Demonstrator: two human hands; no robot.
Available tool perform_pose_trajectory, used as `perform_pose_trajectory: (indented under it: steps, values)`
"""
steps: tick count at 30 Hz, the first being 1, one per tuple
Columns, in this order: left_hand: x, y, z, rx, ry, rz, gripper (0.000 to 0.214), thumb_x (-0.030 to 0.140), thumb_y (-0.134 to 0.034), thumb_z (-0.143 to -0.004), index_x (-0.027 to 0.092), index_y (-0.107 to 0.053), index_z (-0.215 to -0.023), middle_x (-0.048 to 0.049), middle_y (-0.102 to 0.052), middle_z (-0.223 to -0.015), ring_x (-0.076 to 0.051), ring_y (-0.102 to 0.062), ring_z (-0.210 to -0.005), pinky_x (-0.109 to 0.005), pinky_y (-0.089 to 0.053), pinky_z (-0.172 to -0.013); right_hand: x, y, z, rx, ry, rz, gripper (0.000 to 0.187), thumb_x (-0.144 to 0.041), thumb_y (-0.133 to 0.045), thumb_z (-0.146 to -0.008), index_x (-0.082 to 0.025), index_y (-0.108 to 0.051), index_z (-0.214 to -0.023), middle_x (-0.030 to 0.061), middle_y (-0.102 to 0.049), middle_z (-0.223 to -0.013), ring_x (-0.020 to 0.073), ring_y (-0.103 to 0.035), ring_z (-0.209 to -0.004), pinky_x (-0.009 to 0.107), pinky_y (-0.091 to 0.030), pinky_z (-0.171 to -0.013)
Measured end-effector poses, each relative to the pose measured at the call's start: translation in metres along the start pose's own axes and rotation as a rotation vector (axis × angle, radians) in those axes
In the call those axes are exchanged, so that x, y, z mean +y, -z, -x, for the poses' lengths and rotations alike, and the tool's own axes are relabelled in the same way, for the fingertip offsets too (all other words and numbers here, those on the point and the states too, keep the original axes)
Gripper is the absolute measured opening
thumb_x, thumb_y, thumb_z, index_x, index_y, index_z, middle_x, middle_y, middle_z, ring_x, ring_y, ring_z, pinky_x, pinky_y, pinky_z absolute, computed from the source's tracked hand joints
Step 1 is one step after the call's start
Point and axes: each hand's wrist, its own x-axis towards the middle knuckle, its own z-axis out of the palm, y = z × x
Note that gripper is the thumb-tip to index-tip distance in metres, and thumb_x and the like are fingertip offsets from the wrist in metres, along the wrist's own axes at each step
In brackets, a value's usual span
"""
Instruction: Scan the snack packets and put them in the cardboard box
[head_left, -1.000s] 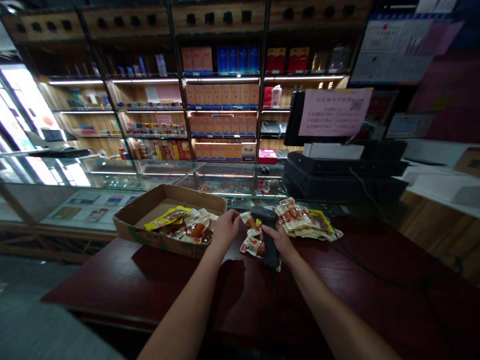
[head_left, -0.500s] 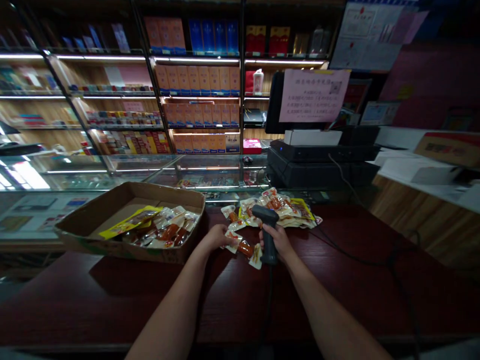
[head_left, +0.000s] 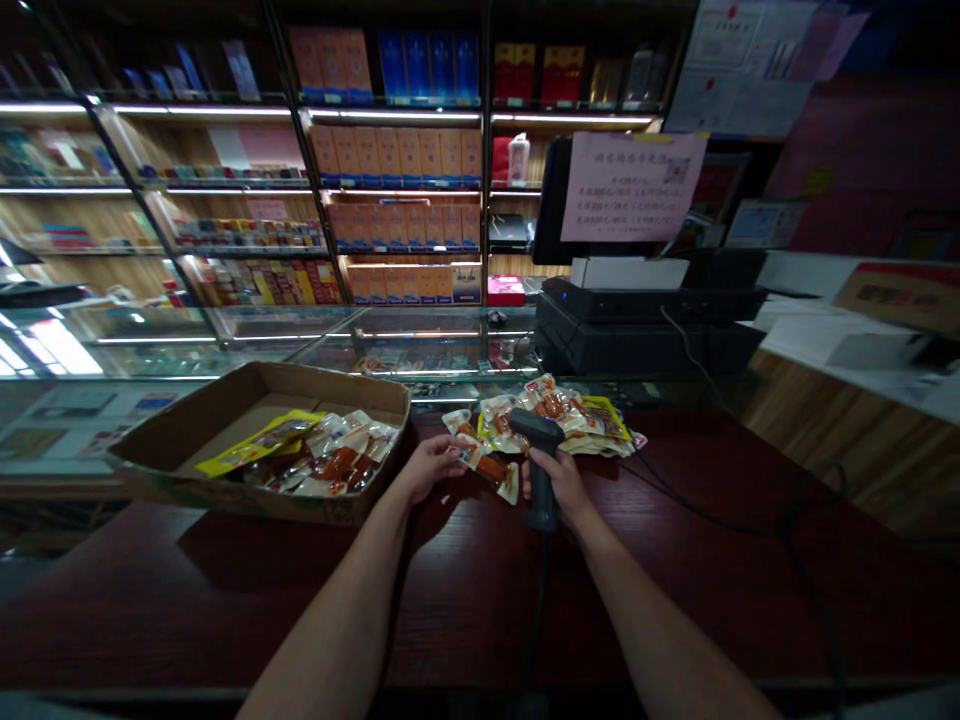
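Observation:
My left hand (head_left: pixel 433 467) pinches one end of a snack packet (head_left: pixel 491 466), clear and white plastic with something reddish-brown inside. The packet is held slightly above the dark red table, left of the scanner. Wrapped round the handle of a dark grey barcode scanner (head_left: pixel 537 432) is my right hand (head_left: pixel 559 480); the scanner's head points left and away from me. Behind both hands lies a pile of similar packets (head_left: pixel 555 405), some with yellow edges. To the left, an open cardboard box (head_left: pixel 187 492) holds more packets (head_left: pixel 341 455) and a yellow pouch (head_left: pixel 259 445).
The scanner's cable (head_left: pixel 541 590) runs down toward the table's front edge (head_left: pixel 465 688). A black cable (head_left: pixel 705 515) crosses the table (head_left: pixel 675 610) at right. Beyond stand a glass counter (head_left: pixel 420 330), a monitor with a pink notice (head_left: pixel 630 190) and a black cash drawer (head_left: pixel 645 340).
My left hand has lifted and turned the packet, moving it a little away from me, toward the pile. The scanner has shifted slightly right, still in my right hand.

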Motion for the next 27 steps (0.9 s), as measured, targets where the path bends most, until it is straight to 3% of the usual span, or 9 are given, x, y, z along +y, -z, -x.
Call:
perform_pose_trajectory:
  steps: [3,5,9,13,18,22,27]
  values:
    - [-0.002,0.000,0.000,-0.078,0.007,-0.034,0.055,0.020,-0.080,-0.047,0.012,-0.061,-0.098,-0.0052,-0.065,-0.081,-0.014,-0.061,-0.071,-0.028,-0.047,-0.071,0.001,0.001,-0.001,-0.016,0.005,-0.024,0.035,-0.041,-0.069,-0.062,-0.015,-0.054,-0.079,-0.0032,-0.058,-0.049,0.0115,-0.052,-0.036,0.023,-0.046,-0.034]
    - [-0.004,-0.004,-0.002,-0.034,-0.054,-0.160,0.055,0.017,-0.079,-0.043,0.013,-0.064,-0.096,-0.0036,-0.065,-0.078,-0.014,-0.059,-0.071,-0.029,-0.045,-0.071,0.002,0.001,-0.001,-0.029,-0.001,-0.040,0.035,-0.041,-0.069,-0.062,-0.015,-0.054,-0.080,-0.0032,-0.058,-0.049,0.0113,-0.052,-0.036,0.023,-0.046,-0.034]
    - [-0.005,-0.009,-0.007,0.215,-0.325,-0.476,0.019,0.026,-0.073,-0.052,0.016,-0.066,-0.066,-0.0021,-0.061,-0.071,-0.015,-0.056,-0.071,-0.028,-0.043,-0.072,0.005,0.002,-0.003,-0.016,-0.012,-0.037,0.034,-0.042,-0.069,-0.063,-0.015,-0.055,-0.079,-0.0027,-0.059,-0.050,0.0112,-0.053,-0.036,0.023,-0.046,-0.034]
    - [-0.005,-0.001,-0.011,0.438,-0.514,-0.605,0.020,0.032,-0.064,-0.063,0.017,-0.055,-0.053,-0.0013,-0.055,-0.072,-0.015,-0.053,-0.074,-0.026,-0.042,-0.072,0.003,0.004,-0.003,0.016,-0.011,-0.020,0.032,-0.042,-0.068,-0.063,-0.015,-0.055,-0.075,-0.0021,-0.059,-0.050,0.0115,-0.053,-0.036,0.023,-0.047,-0.034]
    - [-0.009,0.010,-0.012,0.655,-0.407,-0.625,0.024,0.039,-0.046,-0.077,0.019,-0.049,-0.065,0.0017,-0.050,-0.061,-0.014,-0.049,-0.063,-0.025,-0.040,-0.064,-0.002,0.003,0.001,-0.008,-0.007,-0.033,0.032,-0.041,-0.068,-0.063,-0.016,-0.056,-0.078,-0.0028,-0.059,-0.050,0.0109,-0.053,-0.036,0.023,-0.046,-0.035]
    - [-0.015,0.010,-0.018,0.804,-0.360,-0.439,0.026,0.043,-0.046,-0.075,0.019,-0.045,-0.067,0.0024,-0.049,-0.060,-0.013,-0.048,-0.061,-0.025,-0.040,-0.061,-0.001,0.003,0.002,-0.124,-0.024,-0.034,0.033,-0.042,-0.066,-0.065,-0.016,-0.055,-0.082,-0.0030,-0.059,-0.051,0.0108,-0.052,-0.036,0.024,-0.046,-0.036]
    - [-0.021,0.002,-0.026,0.689,-0.318,0.128,0.029,0.043,-0.056,-0.067,0.017,-0.049,-0.074,0.0020,-0.053,-0.064,-0.012,-0.052,-0.059,-0.027,-0.044,-0.062,0.002,0.002,0.004,-0.221,-0.050,0.012,0.037,-0.042,-0.066,-0.065,-0.015,-0.055,-0.087,-0.0026,-0.059,-0.053,0.0109,-0.054,-0.037,0.023,-0.045,-0.037]
